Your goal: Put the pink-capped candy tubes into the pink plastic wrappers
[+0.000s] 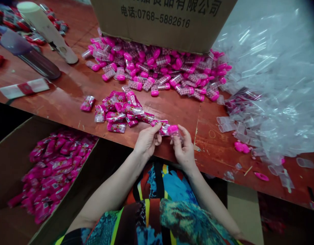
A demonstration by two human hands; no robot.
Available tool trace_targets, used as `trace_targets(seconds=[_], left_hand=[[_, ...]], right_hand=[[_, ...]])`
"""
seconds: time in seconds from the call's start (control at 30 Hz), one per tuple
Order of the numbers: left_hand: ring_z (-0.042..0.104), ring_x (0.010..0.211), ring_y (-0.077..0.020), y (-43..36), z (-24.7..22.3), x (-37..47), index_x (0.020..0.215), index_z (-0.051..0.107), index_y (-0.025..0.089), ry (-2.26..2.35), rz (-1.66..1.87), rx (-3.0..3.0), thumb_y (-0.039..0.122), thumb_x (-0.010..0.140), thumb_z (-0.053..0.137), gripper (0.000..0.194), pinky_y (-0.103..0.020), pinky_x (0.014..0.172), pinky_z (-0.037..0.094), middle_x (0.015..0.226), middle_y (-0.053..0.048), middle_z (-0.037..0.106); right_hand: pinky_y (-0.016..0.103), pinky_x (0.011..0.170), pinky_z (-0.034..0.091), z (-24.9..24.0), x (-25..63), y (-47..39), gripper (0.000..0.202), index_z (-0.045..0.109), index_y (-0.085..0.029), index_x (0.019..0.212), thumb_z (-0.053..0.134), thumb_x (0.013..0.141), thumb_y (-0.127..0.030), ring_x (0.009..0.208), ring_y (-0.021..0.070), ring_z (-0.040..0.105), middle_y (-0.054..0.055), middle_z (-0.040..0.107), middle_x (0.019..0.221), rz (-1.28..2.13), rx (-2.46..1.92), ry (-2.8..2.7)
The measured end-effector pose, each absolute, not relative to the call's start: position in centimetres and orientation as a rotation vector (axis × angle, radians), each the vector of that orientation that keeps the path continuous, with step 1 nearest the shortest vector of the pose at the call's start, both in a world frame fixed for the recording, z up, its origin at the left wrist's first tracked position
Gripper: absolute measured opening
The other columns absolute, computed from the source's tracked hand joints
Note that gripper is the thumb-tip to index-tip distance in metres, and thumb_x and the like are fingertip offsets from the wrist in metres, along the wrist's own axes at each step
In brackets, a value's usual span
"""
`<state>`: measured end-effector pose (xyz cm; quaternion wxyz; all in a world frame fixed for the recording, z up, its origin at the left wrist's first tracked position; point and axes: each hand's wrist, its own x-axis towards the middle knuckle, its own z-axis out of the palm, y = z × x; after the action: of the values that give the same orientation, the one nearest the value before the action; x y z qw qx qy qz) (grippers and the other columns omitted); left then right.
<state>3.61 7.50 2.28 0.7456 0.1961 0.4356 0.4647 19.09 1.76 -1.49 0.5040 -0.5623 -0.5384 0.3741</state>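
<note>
Near the table's front edge, my left hand point(148, 139) pinches a pink printed wrapper point(164, 128) between thumb and fingers. Beside it, my right hand point(184, 146) holds a small clear bottle with a pink cap point(173, 129), its cap end close to the wrapper's right side. Several filled pink packets point(116, 116) lie in a loose group left of my hands. Behind them spreads a heap of pink-capped bottles point(146, 64) with small pink balls inside.
A cardboard box point(159, 23) stands behind the heap. Clear plastic bags point(274, 85) and empty clear tubes point(225, 124) lie at the right. Two drink bottles stand or lean at the upper left. Below the table edge, an open carton point(16, 146) holds many pink packets.
</note>
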Motion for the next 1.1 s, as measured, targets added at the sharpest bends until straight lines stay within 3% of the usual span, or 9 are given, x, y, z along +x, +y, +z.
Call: trace_targets(seconds=[0.2,0.27,0.33,0.43,0.63,0.77,0.93,1.1], left_hand=[[0.042,0.035,-0.006,7.7,2.5,3.7,0.062,0.058,0.016,0.953,1.004,0.312,0.029,0.089,0.08,0.037,-0.019,0.037,0.025,0.041,0.002,0.05],[0.043,0.035,-0.0052,7.5,2.7,4.2,0.066,0.06,0.015,0.92,0.982,0.28,0.029,0.087,0.082,0.034,-0.018,0.037,0.026,0.045,0.003,0.052],[0.046,0.037,-0.0044,7.2,2.9,4.7,0.072,0.064,0.014,0.895,0.978,0.259,0.029,0.085,0.085,0.029,-0.018,0.037,0.027,0.051,0.003,0.057],[0.048,0.038,-0.0043,6.9,2.8,5.1,0.076,0.066,0.013,0.874,0.972,0.301,0.032,0.083,0.088,0.029,-0.018,0.037,0.028,0.057,0.002,0.062],[0.044,0.036,-0.0054,6.3,1.9,4.7,0.068,0.064,0.015,0.911,0.961,0.494,0.046,0.083,0.086,0.041,-0.018,0.039,0.028,0.045,0.0,0.057],[0.045,0.038,-0.0058,5.9,1.7,4.6,0.067,0.062,0.016,0.908,0.981,0.583,0.047,0.082,0.087,0.042,-0.018,0.041,0.028,0.047,-0.001,0.059],[0.047,0.04,-0.0066,5.7,1.7,4.7,0.066,0.064,0.015,0.912,0.955,0.667,0.046,0.083,0.085,0.041,-0.018,0.043,0.03,0.048,-0.002,0.06],[0.046,0.039,-0.0065,5.7,1.7,4.6,0.068,0.066,0.014,0.879,0.867,0.663,0.045,0.084,0.084,0.039,-0.018,0.042,0.029,0.049,-0.003,0.061]], right_hand=[[0.031,0.054,0.047,-1.0,20.1,2.2,0.051,0.045,-0.04,0.156,0.052,0.106,-0.044,0.057,0.0149,0.049,0.001,0.063,0.092,0.701,-1.388,-1.146],[0.035,0.062,0.053,-0.7,20.0,2.3,0.042,0.057,-0.039,0.148,0.051,0.106,-0.042,0.066,0.0174,0.058,0.004,0.067,0.101,0.704,-1.364,-1.272],[0.04,0.08,0.058,-0.6,19.6,2.5,0.034,0.068,-0.035,0.135,0.051,0.106,-0.041,0.088,0.0222,0.067,0.006,0.071,0.115,0.683,-1.344,-1.387],[0.044,0.095,0.056,-0.5,19.1,2.7,0.029,0.071,-0.031,0.127,0.057,0.103,-0.04,0.105,0.0249,0.067,0.007,0.071,0.12,0.619,-1.368,-1.408],[0.039,0.086,0.058,-0.5,19.0,3.0,0.026,0.066,-0.031,0.12,0.067,0.096,-0.04,0.094,0.0222,0.068,0.004,0.071,0.108,0.753,-1.348,-1.293],[0.039,0.084,0.059,-0.7,19.2,3.1,0.023,0.064,-0.031,0.115,0.067,0.094,-0.039,0.091,0.0215,0.069,0.003,0.071,0.102,0.824,-1.351,-1.246],[0.041,0.091,0.058,-0.7,19.4,3.2,0.028,0.064,-0.03,0.115,0.072,0.09,-0.037,0.097,0.0216,0.07,0.003,0.072,0.111,0.907,-1.311,-1.223],[0.038,0.083,0.058,-0.6,19.6,3.1,0.017,0.069,-0.028,0.102,0.073,0.092,-0.041,0.088,0.021,0.069,0.001,0.071,0.095,0.799,-1.367,-1.249]])
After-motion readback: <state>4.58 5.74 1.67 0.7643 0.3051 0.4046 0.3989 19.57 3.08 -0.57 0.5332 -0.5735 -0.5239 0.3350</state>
